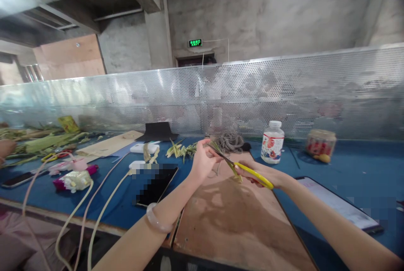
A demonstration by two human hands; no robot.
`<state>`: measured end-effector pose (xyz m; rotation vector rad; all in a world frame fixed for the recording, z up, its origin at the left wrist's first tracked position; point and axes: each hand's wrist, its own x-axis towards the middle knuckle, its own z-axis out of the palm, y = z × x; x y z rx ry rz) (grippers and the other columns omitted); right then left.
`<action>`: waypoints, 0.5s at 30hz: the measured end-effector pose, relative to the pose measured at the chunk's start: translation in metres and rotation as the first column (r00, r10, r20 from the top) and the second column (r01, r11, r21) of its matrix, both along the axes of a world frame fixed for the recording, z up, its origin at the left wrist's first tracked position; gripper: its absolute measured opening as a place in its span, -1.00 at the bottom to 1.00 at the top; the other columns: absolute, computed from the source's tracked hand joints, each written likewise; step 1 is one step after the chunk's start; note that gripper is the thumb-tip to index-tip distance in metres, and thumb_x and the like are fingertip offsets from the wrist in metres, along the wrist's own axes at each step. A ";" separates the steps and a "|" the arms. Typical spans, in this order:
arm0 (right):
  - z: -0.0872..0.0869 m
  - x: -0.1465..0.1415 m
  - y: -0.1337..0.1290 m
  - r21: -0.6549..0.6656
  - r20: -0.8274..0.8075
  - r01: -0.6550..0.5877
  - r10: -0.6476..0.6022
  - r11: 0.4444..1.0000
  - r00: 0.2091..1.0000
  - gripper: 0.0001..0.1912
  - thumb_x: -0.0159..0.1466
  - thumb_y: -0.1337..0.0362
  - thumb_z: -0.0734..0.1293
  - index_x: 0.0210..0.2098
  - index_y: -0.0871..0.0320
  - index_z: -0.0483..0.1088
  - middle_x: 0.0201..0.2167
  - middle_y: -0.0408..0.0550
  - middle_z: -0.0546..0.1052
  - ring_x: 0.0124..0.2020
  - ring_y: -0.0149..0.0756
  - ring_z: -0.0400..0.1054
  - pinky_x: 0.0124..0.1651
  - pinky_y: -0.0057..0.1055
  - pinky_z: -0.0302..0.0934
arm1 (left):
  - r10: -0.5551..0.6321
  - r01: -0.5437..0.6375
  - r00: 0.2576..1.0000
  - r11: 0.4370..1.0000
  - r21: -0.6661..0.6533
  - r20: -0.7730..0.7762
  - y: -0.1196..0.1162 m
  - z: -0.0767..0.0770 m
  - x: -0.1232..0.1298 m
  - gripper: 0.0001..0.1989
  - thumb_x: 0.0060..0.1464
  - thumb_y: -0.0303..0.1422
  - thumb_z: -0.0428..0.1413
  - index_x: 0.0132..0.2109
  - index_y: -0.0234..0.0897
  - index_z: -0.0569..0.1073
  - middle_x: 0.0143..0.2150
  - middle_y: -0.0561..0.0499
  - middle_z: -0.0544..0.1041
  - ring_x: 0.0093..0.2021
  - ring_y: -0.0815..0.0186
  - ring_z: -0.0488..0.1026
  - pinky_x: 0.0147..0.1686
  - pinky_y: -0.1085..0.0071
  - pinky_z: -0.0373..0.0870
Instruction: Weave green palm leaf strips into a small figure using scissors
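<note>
"Forearms (139, 231) are reaching toward the wooden board (221, 237). Grip?"

"Right hand (264, 170) is clamping yellow scissors (249, 171) near the board's far-right corner; left hand (203, 161) is meeting the blades, hold unclear. I'm judging it snipping, calling for clear fingertips."

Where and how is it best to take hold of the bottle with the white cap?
Best around the labelled body of the bottle, below the narrower cap, probably from the right: it stands upright, with the perforated panel behind and the right hand near its left side.
</note>
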<state>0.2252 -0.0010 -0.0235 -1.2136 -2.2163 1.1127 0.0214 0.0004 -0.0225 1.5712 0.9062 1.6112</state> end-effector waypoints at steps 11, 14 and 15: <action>0.005 -0.006 -0.003 -0.036 -0.023 -0.031 0.030 0.999 0.999 -0.44 0.13 -0.27 0.15 -0.30 0.13 0.19 -0.62 -0.29 0.17 -0.68 -0.57 0.03 -0.69 -0.62 -0.11 | 0.003 -0.003 1.000 1.000 -0.009 -0.011 0.002 -0.001 -0.002 -0.33 -0.28 -0.56 0.27 -0.01 -0.28 0.14 -0.52 0.18 0.44 -0.46 0.35 0.48 -0.31 0.32 0.48; 0.006 -0.006 -0.003 -0.022 -0.033 -0.032 0.031 0.999 0.999 -0.44 0.12 -0.28 0.14 -0.29 0.12 0.18 -0.60 -0.28 0.16 -0.69 -0.58 0.00 -0.69 -0.61 -0.11 | -0.002 0.003 1.000 1.000 -0.025 0.022 0.000 0.001 -0.001 -0.35 -0.30 -0.57 0.27 -0.04 -0.28 0.15 -0.54 0.19 0.42 -0.48 0.36 0.48 -0.33 0.34 0.48; 0.006 -0.006 -0.003 -0.017 -0.034 -0.035 0.034 0.999 0.999 -0.44 0.12 -0.28 0.14 -0.28 0.12 0.19 -0.59 -0.28 0.17 -0.68 -0.58 0.00 -0.69 -0.60 -0.10 | 0.000 0.001 1.000 0.999 -0.032 0.028 0.000 0.001 0.000 -0.35 -0.31 -0.57 0.27 -0.05 -0.28 0.15 -0.55 0.20 0.42 -0.48 0.36 0.48 -0.34 0.35 0.48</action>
